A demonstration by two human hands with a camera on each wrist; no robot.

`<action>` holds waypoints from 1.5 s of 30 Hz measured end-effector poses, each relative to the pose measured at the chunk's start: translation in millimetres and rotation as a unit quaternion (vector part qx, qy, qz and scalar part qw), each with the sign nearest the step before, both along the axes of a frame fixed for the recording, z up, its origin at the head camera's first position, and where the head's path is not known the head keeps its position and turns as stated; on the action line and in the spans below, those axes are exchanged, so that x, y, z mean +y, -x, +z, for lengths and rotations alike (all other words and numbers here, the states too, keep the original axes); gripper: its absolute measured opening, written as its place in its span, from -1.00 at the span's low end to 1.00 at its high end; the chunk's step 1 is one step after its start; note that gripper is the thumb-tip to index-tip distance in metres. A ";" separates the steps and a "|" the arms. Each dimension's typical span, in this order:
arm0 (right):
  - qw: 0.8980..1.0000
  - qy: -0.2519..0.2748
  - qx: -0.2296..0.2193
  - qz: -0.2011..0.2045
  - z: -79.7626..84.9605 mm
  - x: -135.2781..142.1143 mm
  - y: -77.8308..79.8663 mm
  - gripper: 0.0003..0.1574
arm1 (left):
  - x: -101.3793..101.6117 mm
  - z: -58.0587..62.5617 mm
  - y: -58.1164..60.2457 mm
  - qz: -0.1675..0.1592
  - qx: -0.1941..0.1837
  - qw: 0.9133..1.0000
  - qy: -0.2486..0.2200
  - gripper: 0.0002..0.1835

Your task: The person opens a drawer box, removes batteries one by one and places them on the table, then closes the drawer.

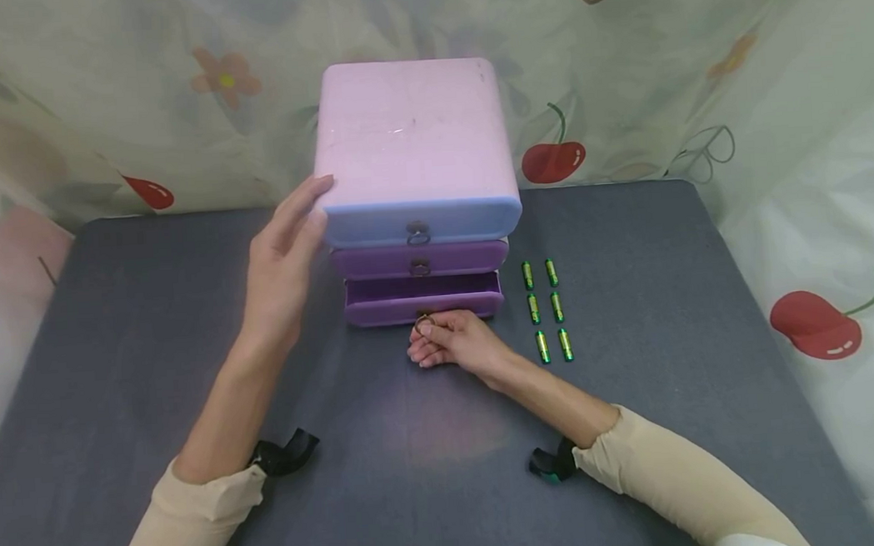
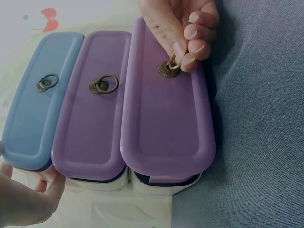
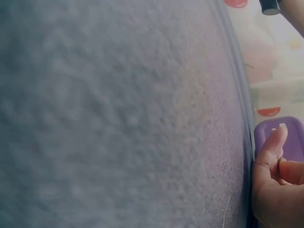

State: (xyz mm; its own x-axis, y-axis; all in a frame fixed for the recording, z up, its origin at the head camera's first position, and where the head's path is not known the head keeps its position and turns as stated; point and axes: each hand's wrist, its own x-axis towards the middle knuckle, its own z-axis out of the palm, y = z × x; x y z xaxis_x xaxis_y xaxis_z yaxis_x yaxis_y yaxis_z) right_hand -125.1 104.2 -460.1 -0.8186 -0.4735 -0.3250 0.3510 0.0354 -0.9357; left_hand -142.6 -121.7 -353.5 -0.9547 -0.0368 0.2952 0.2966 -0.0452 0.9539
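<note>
A small drawer cabinet (image 1: 413,132) with a pink top stands at the back of the table. Its bottom purple drawer (image 1: 387,313) is pulled partly out, and the inside that shows looks bare. My right hand (image 1: 456,340) pinches the ring pull (image 2: 175,65) of that drawer between thumb and fingers. With fairly straight fingers, my left hand (image 1: 282,266) rests against the cabinet's left side, near the blue top drawer (image 1: 464,219). The middle purple drawer (image 2: 92,128) sticks out a little less than the bottom one.
Several green batteries (image 1: 533,309) stand or lie in two columns to the right of the cabinet; which cannot be told. Grey cloth covers the table (image 1: 148,341). A patterned curtain (image 1: 421,15) hangs right behind the cabinet.
</note>
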 end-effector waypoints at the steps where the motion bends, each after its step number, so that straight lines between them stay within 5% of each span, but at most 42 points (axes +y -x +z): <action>1: 1.000 0.001 -0.002 -0.002 0.3 -0.6 1.4 -0.67 | -0.1 0.1 -0.1 0.000 0.000 1.000 0.000 -0.63; 45: 1.000 -0.026 -0.002 -0.011 1.7 -9.1 28.0 -0.62 | -0.1 1.9 -0.2 0.001 -0.007 1.000 0.018 -0.60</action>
